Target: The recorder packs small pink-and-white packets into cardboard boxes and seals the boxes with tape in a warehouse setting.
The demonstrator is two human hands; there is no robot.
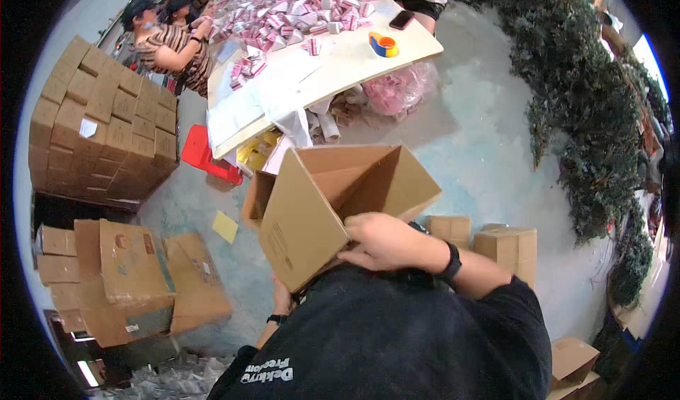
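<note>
Bright, diffuse light fills the room, almost washing out the pale, flat-topped table (418,44); softer shadow lies on the blotchy grey-green floor (489,127) near it. The open brown cardboard box (301,219) is shaded deep inside. White-blue glare edges the right rim. Fisheye distortion bends the stacked tan cardboard cartons (117,120) (black corners enclose everything); lower-left detail looks smeared.

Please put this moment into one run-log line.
right hand: grips open carton at near edge | left hand: by carton's lower corner, grip unclear | table: packets, tape, phone
</note>
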